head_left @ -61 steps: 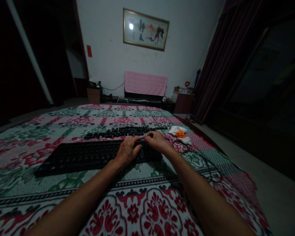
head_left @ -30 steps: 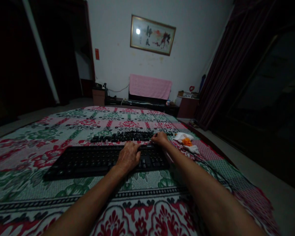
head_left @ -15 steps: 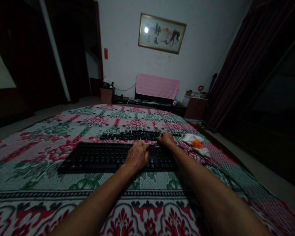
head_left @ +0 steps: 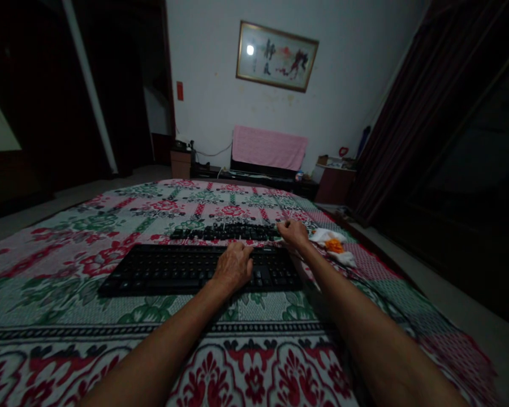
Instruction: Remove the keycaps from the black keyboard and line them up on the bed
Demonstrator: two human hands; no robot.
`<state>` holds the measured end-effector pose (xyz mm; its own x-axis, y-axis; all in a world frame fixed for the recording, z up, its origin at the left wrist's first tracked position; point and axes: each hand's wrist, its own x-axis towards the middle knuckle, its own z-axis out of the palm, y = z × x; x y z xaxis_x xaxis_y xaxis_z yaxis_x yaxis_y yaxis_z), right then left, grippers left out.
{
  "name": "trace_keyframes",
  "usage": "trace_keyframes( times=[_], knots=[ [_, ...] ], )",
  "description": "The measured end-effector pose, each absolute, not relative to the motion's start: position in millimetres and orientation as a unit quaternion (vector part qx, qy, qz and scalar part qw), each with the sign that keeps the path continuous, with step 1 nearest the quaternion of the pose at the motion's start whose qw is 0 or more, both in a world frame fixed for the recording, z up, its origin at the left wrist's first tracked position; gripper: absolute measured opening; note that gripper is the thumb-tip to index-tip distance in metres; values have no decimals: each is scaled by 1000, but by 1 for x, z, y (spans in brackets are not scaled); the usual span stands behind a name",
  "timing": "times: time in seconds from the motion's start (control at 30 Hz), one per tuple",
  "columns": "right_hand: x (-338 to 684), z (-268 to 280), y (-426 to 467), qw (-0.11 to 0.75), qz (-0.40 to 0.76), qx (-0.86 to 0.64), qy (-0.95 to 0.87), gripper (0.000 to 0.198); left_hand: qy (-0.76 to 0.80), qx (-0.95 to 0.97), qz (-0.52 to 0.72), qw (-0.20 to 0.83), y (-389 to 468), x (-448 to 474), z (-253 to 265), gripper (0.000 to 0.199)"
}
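A black keyboard [head_left: 165,271] lies on the patterned bedspread in front of me. My left hand [head_left: 234,265] rests on its right half, fingers laid forward over the keys toward the far edge. Behind the keyboard runs a long row of small loose black pieces that look like keycaps [head_left: 224,232]. At the right end of that row is my right hand [head_left: 293,233], its fingers pinched together. Whatever sits between those fingertips is too small and dark to make out.
White cloth with an orange patch [head_left: 334,245] lies right of my right hand. A dark cable [head_left: 373,288] trails over the bedspread [head_left: 254,333] beside my right forearm. Farther off are a pink cloth [head_left: 269,147] over a dark screen and a small cabinet [head_left: 335,183].
My right hand has shifted a little to the right and up, away from the keyboard's far edge. My left hand stays on the keyboard. The whole view has moved slightly.
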<state>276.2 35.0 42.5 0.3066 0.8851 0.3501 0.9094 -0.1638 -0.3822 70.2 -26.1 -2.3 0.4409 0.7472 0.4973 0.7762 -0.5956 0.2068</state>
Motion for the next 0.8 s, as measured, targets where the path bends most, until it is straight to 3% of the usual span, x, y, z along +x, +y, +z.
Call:
trace_keyframes(
  times=[0.23, 0.6, 0.8],
  knots=[
    [288, 58, -27, 408, 42, -730, -547, 35, -449, -849, -279, 8, -26, 69, -3, 24],
    [290, 20, -61, 289, 94, -775, -554, 20, -450, -863, -229, 10, -26, 62, 6, 27],
    [297, 26, -62, 392, 157, -750, -509, 28, -445, -852, -275, 30, -35, 42, -3, 27]
  ],
)
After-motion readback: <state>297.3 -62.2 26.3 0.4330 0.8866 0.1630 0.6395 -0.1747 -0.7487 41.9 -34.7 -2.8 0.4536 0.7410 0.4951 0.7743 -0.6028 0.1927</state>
